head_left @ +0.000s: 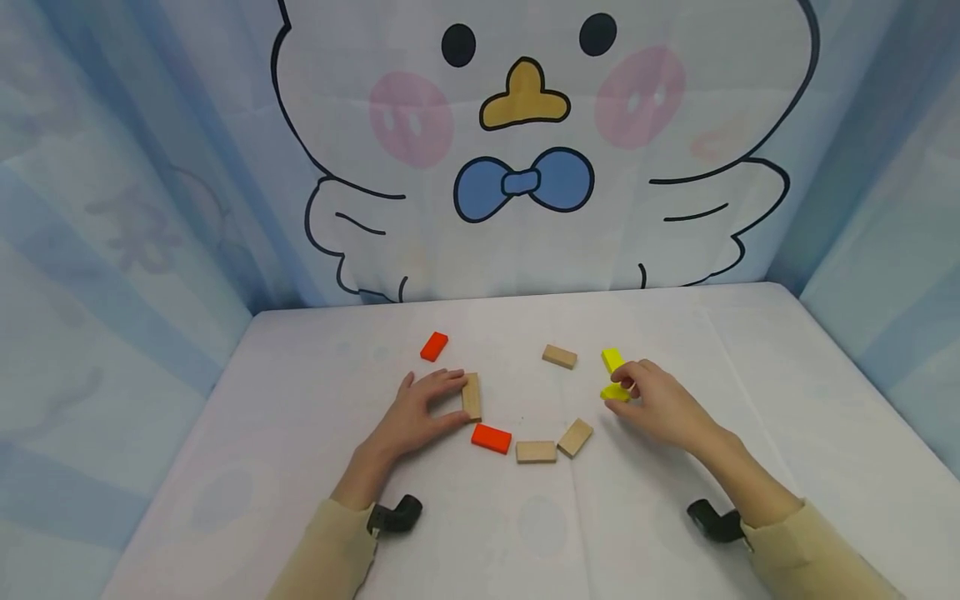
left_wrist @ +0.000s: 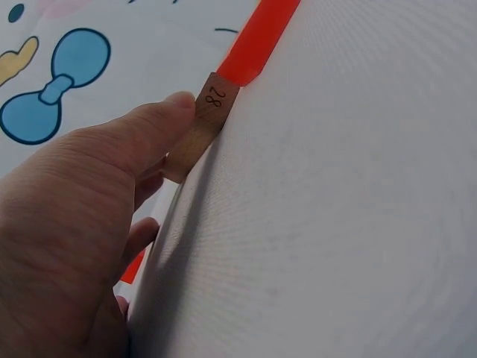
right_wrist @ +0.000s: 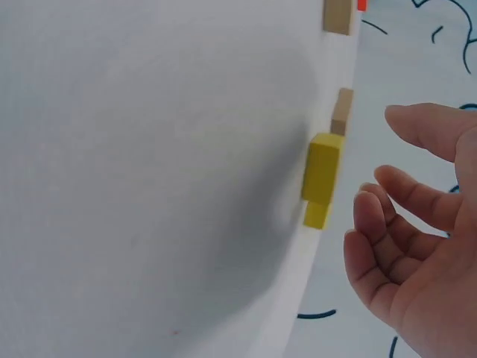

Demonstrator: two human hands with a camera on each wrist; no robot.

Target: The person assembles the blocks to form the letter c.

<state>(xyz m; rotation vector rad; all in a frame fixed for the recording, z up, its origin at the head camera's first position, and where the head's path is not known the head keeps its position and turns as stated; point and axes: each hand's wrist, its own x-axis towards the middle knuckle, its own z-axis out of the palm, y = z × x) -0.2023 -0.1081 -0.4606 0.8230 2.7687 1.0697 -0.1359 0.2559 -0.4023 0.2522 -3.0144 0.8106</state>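
Note:
My left hand (head_left: 414,414) pinches an upright-lying wooden block (head_left: 472,397) lengthwise, thumb at its near end and fingers at the far end. The number 28 shows on this block (left_wrist: 215,97) in the left wrist view. A red block (head_left: 491,438) lies just beyond the thumb, near the wooden block's corner. My right hand (head_left: 663,406) hovers by a near yellow block (head_left: 615,392), with a second yellow block (head_left: 612,359) behind it. In the right wrist view, its fingers are loosely bent and spread from the thumb, apart from the near yellow block (right_wrist: 322,168).
Two wooden blocks, one lying level (head_left: 536,452) and one slanted (head_left: 575,438), continue the curve from the red block. Farther back lie another wooden block (head_left: 560,357) and a second red block (head_left: 434,347). A printed curtain (head_left: 525,250) stands behind the white-covered table (head_left: 637,533).

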